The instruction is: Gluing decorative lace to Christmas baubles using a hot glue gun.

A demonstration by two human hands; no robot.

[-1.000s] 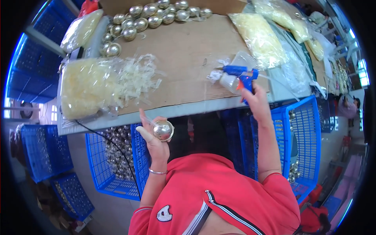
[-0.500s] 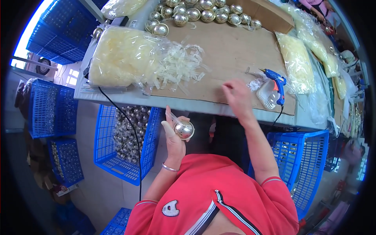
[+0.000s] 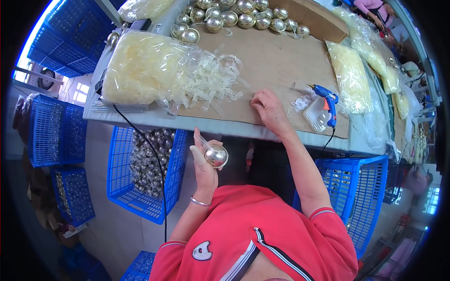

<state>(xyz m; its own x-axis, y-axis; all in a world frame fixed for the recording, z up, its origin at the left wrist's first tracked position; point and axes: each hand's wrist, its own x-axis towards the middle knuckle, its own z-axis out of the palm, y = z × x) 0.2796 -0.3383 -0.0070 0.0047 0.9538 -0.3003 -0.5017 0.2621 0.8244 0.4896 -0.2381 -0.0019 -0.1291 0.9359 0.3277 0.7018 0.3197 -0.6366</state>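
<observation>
Just in front of the table's near edge, my left hand (image 3: 203, 174) holds a shiny pale-gold ball (image 3: 216, 156). A clear plastic strip (image 3: 202, 142) runs up from the ball along the fingers. My right hand (image 3: 271, 112) is over the near part of the cardboard sheet (image 3: 281, 58), fingers curled and pinched together. Whatever it may hold is too small or hidden to make out. To its left lies a loose heap of translucent strips (image 3: 211, 77). On its right are a blue glue gun (image 3: 328, 99) and a clear plastic tray (image 3: 317, 117).
Several gold balls (image 3: 229, 18) line the far side beside a cardboard wall (image 3: 318, 16). Bags of cream-coloured strips (image 3: 140, 70) lie left and right. A blue crate (image 3: 112, 173) of balls stands below left, crossed by a black cord (image 3: 152, 151). Another blue crate (image 3: 358, 187) stands right.
My right hand has moved left, nearer the heap of strips. My left hand keeps the ball at about the same place. The whole view has shifted slightly.
</observation>
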